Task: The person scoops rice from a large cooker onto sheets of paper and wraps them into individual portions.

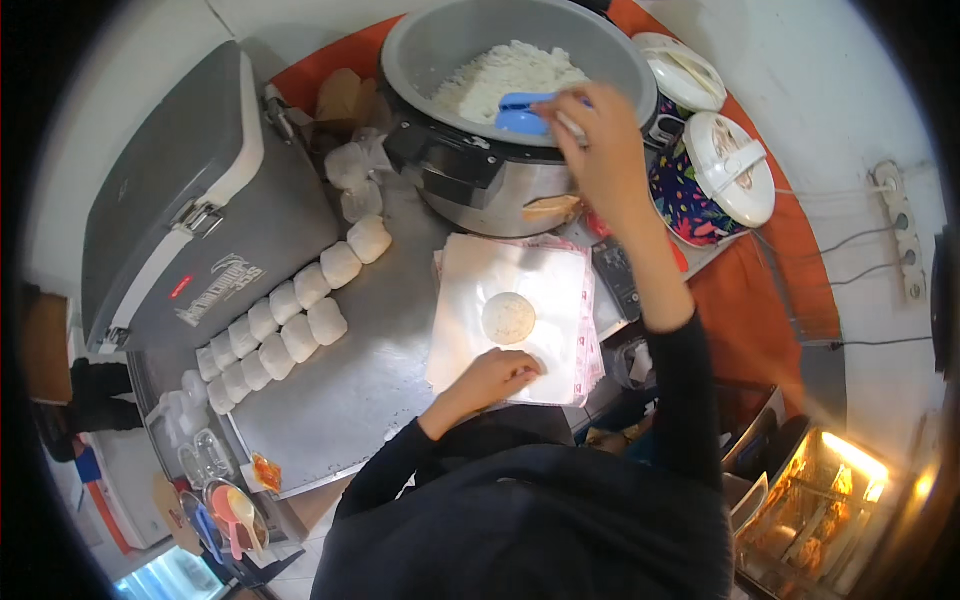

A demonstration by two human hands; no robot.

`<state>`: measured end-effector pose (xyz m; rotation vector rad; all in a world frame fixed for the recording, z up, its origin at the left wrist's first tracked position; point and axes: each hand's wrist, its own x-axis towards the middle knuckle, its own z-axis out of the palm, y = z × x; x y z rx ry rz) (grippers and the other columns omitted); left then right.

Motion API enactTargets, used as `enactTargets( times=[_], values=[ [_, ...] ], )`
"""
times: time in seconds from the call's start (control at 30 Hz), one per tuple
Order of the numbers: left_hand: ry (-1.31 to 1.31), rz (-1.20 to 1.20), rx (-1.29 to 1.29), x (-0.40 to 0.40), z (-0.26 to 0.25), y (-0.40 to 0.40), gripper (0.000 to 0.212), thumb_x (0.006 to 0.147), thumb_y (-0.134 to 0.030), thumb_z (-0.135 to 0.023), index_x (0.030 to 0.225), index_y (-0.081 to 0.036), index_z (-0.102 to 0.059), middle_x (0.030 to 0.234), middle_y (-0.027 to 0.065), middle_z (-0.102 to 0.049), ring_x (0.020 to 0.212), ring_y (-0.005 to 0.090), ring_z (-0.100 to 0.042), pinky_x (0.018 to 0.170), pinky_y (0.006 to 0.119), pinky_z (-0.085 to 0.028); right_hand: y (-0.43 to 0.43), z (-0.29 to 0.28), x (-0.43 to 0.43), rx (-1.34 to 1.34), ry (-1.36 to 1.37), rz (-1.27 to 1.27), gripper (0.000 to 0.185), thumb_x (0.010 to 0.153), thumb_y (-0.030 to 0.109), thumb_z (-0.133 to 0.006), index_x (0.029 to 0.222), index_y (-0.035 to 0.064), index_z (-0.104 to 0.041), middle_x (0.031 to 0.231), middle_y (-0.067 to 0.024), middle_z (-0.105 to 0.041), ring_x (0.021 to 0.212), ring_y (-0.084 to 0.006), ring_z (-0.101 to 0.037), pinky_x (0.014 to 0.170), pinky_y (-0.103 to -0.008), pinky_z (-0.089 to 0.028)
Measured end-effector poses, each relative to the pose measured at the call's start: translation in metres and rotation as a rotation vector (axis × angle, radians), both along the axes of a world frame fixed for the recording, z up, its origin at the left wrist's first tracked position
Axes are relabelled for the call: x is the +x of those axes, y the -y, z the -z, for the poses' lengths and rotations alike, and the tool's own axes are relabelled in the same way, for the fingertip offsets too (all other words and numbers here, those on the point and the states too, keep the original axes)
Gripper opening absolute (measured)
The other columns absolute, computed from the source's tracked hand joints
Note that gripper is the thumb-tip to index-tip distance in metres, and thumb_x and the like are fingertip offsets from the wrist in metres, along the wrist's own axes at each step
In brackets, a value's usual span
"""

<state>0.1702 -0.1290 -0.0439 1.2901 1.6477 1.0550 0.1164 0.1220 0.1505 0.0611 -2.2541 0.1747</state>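
Note:
My right hand [600, 142] grips the handle of a blue plastic rice scoop [523, 124] at the near rim of a large rice cooker [495, 195] that holds white rice [510, 75]. Below the cooker, a stack of wrapping paper [469, 300] lies on the metal table. On its top sheet sits a round, flat portion of rice [509, 318]. Just below that portion my left hand [499, 375] rests on the paper with its fingers curled; whether they pinch the sheet is not clear.
Rows of white wrapped bundles [277, 356] line the metal table [360, 390] beside a grey cool box [225, 225]. Right of the cooker stand patterned containers with white lids [731, 169]. Ladles [232, 510] lie at lower left. A lit glass food warmer [810, 517] stands at lower right.

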Motion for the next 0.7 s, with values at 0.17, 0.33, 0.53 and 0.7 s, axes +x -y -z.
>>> enactTargets(
  times=[0.17,0.33,0.53,0.7],
  values=[
    [-0.355,0.311,0.220,0.038,0.058,-0.033,0.029,0.084,-0.028,-0.065,0.112,-0.019,-0.063,0.116,0.0020,-0.055,0.099,0.0198,-0.056,0.083,0.037,-0.042,0.058,0.106,0.115,-0.537,0.200,0.168,0.022,0.075,0.014,-0.074,0.072,0.0022,-0.056,0.074,-0.0095,-0.057,0.072,-0.0254,-0.056,0.065,-0.0371,-0.043],
    [-0.533,0.375,0.274,0.039,0.047,-0.040,0.041,0.081,-0.037,-0.067,0.119,-0.024,-0.059,0.120,0.0063,-0.052,0.104,0.0242,-0.053,0.084,0.042,-0.039,0.093,0.203,0.225,-1.437,0.269,0.476,0.015,0.087,0.009,-0.066,0.079,-0.0025,-0.060,0.068,-0.0071,-0.062,0.057,-0.0091,-0.056,0.051,-0.0265,-0.044],
    [-0.399,0.366,0.267,0.032,0.049,-0.037,0.034,0.081,-0.034,-0.068,0.113,-0.022,-0.063,0.116,0.0053,-0.054,0.099,0.0235,-0.053,0.085,0.039,-0.036,0.131,0.252,0.275,-1.604,0.218,0.403,0.012,0.085,0.000,-0.064,0.097,-0.0022,-0.061,0.084,-0.0086,-0.065,0.071,-0.0102,-0.061,0.063,-0.0241,-0.050],
    [-0.171,0.242,0.193,0.035,0.053,-0.035,0.024,0.082,-0.023,-0.070,0.105,-0.014,-0.068,0.099,0.0054,-0.063,0.090,0.0203,-0.058,0.081,0.035,-0.041,0.132,0.245,0.277,-1.543,0.270,0.406,0.017,0.080,-0.003,-0.068,0.096,-0.0008,-0.062,0.093,-0.0076,-0.064,0.082,-0.0110,-0.061,0.072,-0.0239,-0.050]
  ],
)
